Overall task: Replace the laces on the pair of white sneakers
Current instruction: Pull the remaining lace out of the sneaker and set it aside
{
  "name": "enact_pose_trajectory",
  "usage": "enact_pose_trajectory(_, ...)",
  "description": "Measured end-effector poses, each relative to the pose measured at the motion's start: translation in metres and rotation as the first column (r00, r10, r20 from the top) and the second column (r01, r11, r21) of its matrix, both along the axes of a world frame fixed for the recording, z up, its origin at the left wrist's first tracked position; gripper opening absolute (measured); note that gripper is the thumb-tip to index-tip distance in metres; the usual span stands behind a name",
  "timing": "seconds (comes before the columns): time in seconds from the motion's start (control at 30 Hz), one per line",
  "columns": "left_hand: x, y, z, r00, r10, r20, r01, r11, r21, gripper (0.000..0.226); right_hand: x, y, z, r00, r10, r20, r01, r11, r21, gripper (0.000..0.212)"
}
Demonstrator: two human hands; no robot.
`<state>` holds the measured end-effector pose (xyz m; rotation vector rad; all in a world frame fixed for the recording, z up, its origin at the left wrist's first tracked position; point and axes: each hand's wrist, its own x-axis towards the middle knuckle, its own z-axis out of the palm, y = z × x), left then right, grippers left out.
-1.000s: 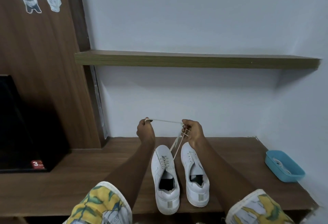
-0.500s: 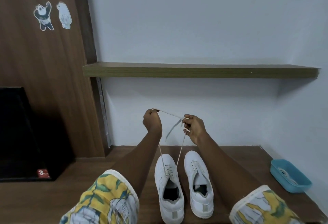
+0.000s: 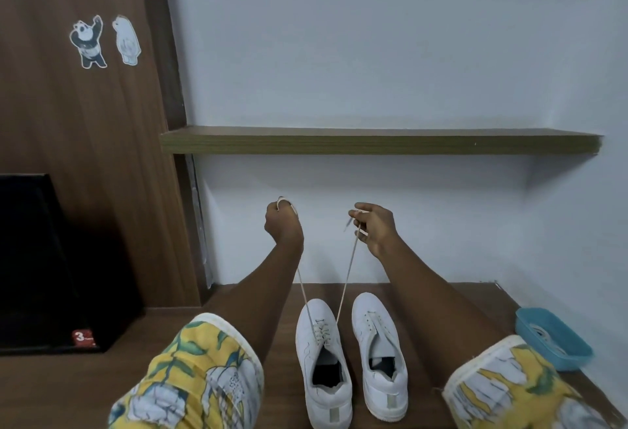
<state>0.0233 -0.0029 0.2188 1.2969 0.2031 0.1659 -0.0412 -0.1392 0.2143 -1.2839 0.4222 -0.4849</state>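
Pale wall (image 3: 373,54), wood shelf (image 3: 373,143), brown panel (image 3: 85,156) w/ stickers (image 3: 103,41), wood floor (image 3: 85,377)

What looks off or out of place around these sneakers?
Nothing is spilled or askew. One mismatch: the left sneaker carries a lace, its ends held up by the left hand and right hand, while the right sneaker shows bare eyelets, as expected mid-job.

matt white over wood grain
the sneakers (image 3: 307,354) below the fingers (image 3: 363,224) look like smooth matt leather, perhaps synthetic; the lace (image 3: 347,279) pinched in them is flat cloth; under the shoes, a satin wood-grain desk (image 3: 68,388); far right of the fingers, a smooth blue plastic tray (image 3: 564,364).
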Motion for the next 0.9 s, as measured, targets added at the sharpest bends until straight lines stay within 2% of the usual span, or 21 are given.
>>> enact_pose_trajectory(0.2, 0.002, -0.005, 0.028, 0.991, -0.052, 0.123, 0.059, 0.997, -0.056, 0.028, 0.011, -0.009, 0.022, 0.995, -0.099, 0.002, 0.095, 0.939, -0.331, 0.024)
enact_pose_trajectory(0.3, 0.0, -0.001, 0.017, 0.985, -0.121, 0.121, 0.119, 0.993, 0.025, 0.032, 0.011, -0.013, 0.015, 0.989, -0.134, -0.06, 0.072, 0.798, -0.598, 0.028)
enact_pose_trajectory(0.4, -0.003, 0.006, -0.011, 0.98, -0.189, 0.06, 0.181, 0.977, 0.109, 0.04, 0.006, -0.012, -0.006, 0.976, -0.1, -0.193, -0.087, 0.635, -0.768, 0.024)
enact_pose_trajectory(0.5, -0.004, 0.01, -0.04, 0.96, -0.277, -0.045, 0.281, 0.936, 0.211, 0.038, 0.002, -0.007, -0.032, 0.923, -0.07, -0.378, -0.284, 0.538, -0.793, 0.025)
enact_pose_trajectory(0.63, -0.003, 0.014, -0.071, 0.914, -0.376, -0.152, 0.405, 0.847, 0.343, 0.036, 0.005, -0.004, -0.058, 0.841, -0.079, -0.535, -0.441, 0.471, -0.764, 0.024)
enact_pose_trajectory(0.7, -0.003, 0.016, -0.084, 0.902, -0.399, -0.164, 0.431, 0.811, 0.395, 0.035, 0.008, -0.004, -0.067, 0.847, -0.091, -0.524, -0.428, 0.467, -0.774, 0.023)
enact_pose_trajectory(0.8, -0.001, 0.019, -0.099, 0.891, -0.422, -0.166, 0.447, 0.759, 0.472, 0.034, 0.011, -0.002, -0.076, 0.91, -0.082, -0.407, -0.319, 0.49, -0.811, 0.026)
enact_pose_trajectory(0.9, 0.002, 0.022, -0.116, 0.877, -0.442, -0.188, 0.458, 0.652, 0.605, 0.034, 0.014, 0.003, -0.087, 0.93, -0.022, -0.368, -0.308, 0.502, -0.808, 0.03)
